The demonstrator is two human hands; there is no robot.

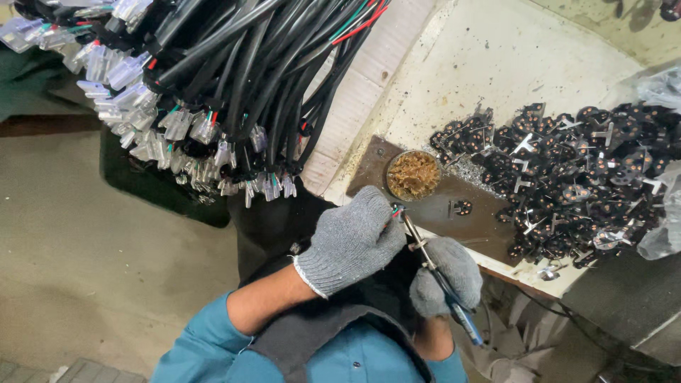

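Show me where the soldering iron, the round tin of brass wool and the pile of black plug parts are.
soldering iron [434,268]: head view, on its metal shaft.
round tin of brass wool [413,174]: head view, on the wool.
pile of black plug parts [582,170]: head view, pile's middle.

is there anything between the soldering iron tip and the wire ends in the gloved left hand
Nothing visible. The soldering iron in the right hand has its tip right at the wire ends pinched by the left hand; the resin tin sits beyond them.
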